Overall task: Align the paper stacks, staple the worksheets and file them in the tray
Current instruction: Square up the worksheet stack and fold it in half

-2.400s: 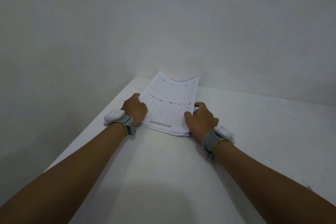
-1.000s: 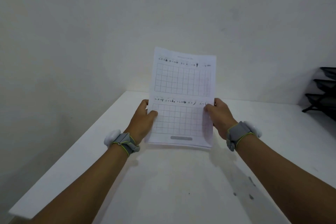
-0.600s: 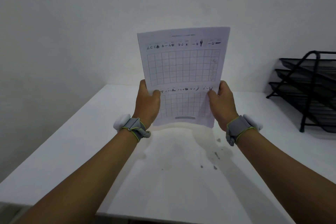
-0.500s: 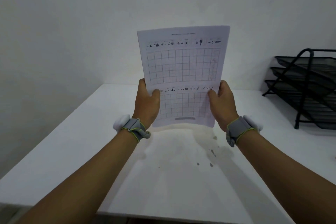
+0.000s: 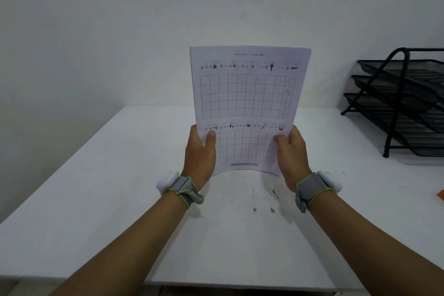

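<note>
A stack of white worksheets (image 5: 248, 94) printed with grids stands upright above the white table (image 5: 101, 187), its bottom edge just off the surface. My left hand (image 5: 199, 154) grips the stack's lower left side, thumb on the front page. My right hand (image 5: 292, 154) grips the lower right side the same way. A black wire tray rack (image 5: 403, 101) with three tiers stands at the table's right, against the wall.
A small orange object (image 5: 440, 194) shows at the right edge of the view. Dark specks (image 5: 263, 202) mark the table below the paper. A plain white wall rises behind the table. The table's near edge runs along the bottom.
The stack went from lying flat at the table's far corner to standing upright in both hands, carried to the middle. In the last half second it sank slightly toward the table.
</note>
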A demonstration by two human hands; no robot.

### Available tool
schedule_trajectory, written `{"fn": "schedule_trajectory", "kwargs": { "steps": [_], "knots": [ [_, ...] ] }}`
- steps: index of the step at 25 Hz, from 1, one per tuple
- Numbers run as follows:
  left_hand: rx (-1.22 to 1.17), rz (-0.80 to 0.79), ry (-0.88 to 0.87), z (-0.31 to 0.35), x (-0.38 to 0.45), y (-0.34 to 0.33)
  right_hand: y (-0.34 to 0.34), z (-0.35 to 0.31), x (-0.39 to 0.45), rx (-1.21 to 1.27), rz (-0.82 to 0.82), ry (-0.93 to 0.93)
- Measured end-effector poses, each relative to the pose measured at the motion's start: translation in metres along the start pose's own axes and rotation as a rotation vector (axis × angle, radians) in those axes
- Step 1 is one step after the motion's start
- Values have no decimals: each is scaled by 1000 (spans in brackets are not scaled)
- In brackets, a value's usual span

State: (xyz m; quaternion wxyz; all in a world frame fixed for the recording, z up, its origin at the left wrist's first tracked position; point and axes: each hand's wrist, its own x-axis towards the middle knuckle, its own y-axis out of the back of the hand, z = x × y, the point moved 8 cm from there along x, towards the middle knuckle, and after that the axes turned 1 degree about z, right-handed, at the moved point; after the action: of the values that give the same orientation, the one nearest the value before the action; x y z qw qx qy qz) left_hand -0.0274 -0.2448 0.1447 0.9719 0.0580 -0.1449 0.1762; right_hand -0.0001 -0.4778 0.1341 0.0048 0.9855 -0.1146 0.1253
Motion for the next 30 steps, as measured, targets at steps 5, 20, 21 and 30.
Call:
{"fn": "schedule_trajectory", "kwargs": {
  "steps": [5,20,21,30],
  "knots": [
    [-6,12,-38,12,8,4,-2,-18,5,25,3,41],
    [227,-197,-149,17,12,8,17,-29,9,105,6,33],
    [278,-244,-190,27,15,9,23,-40,15,145,10,44],
    [867,-424,-426,112,43,25,71,-86,39,-135,1,153]
  ]
}}
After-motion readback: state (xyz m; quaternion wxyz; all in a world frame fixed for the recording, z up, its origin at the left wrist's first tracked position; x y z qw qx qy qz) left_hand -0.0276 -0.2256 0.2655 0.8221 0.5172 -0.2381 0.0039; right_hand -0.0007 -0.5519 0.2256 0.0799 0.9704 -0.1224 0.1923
